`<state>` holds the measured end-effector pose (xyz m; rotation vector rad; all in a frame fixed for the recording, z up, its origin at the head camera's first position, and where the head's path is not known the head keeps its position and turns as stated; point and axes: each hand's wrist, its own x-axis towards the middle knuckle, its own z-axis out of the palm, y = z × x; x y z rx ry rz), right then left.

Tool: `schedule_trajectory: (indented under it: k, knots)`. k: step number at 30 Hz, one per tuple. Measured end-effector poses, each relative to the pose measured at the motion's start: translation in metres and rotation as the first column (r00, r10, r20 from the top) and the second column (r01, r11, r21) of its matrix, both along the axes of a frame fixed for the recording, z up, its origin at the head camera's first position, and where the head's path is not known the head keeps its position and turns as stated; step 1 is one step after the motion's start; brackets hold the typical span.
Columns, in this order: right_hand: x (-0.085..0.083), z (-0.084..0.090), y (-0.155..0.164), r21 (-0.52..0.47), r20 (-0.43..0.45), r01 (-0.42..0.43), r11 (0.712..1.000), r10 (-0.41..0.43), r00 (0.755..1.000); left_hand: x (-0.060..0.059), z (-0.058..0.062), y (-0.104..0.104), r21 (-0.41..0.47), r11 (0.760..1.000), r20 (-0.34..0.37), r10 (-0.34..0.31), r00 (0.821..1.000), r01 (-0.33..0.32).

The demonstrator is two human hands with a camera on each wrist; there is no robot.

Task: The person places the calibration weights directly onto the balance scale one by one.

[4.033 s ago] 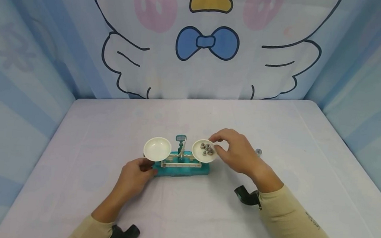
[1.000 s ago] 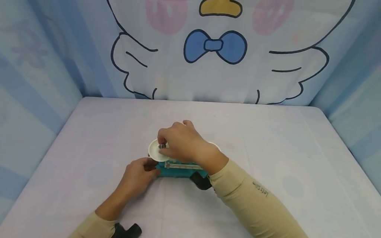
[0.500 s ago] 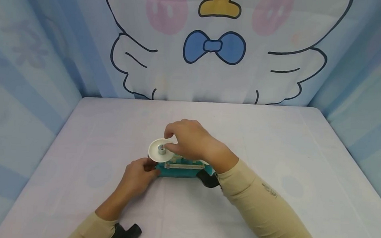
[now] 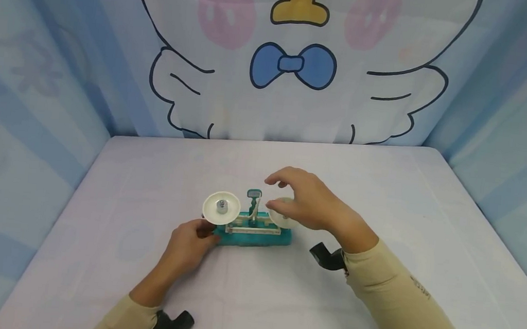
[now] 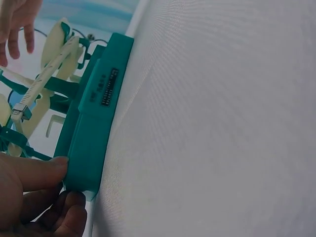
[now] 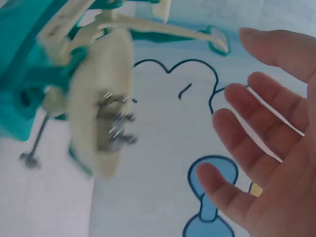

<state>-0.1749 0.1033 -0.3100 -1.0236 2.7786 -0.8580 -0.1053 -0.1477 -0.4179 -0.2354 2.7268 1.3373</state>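
A teal balance scale (image 4: pixel 254 237) with two white pans stands on the table. My left hand (image 4: pixel 188 246) grips the left end of its base; in the left wrist view the thumb lies on the base top and the fingers are curled at its end. One metal weight (image 4: pixel 222 205) stands upright in the left pan (image 4: pixel 210 216). Above the right pan (image 4: pixel 277 221) is my right hand (image 4: pixel 313 202), fingers spread and holding nothing, partly covering that pan. The right wrist view shows several small metal weights (image 6: pixel 114 121) in the right pan.
The balance's pointer plate (image 4: pixel 254 193) rises between the pans. Black wrist camera mounts (image 4: pixel 328 256) stick out from both sleeves. A cartoon-printed curtain (image 4: pixel 291 110) hangs behind the white table (image 4: pixel 150 186).
Earlier the left pan was bare and a weight lay on the table at right. My right hand held a weight over the left pan, let go, and moved right. My left hand stayed.
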Motion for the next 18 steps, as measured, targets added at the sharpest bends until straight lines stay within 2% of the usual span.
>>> schedule_trajectory:
  k: [12, 18]
  knots:
    - [0.008, -0.026, 0.038, -0.067, -0.009, 0.072, 0.995, -0.073, 0.997, -0.001, -0.003, -0.005, -0.011, 1.0, 0.015, 0.011, 1.0, -0.011]
    - [0.015, -0.032, 0.048, -0.039, -0.046, 0.125, 0.991, -0.127, 0.991, 0.004, 0.004, -0.013, -0.047, 0.999, -0.007, -0.009, 1.0, 0.009]
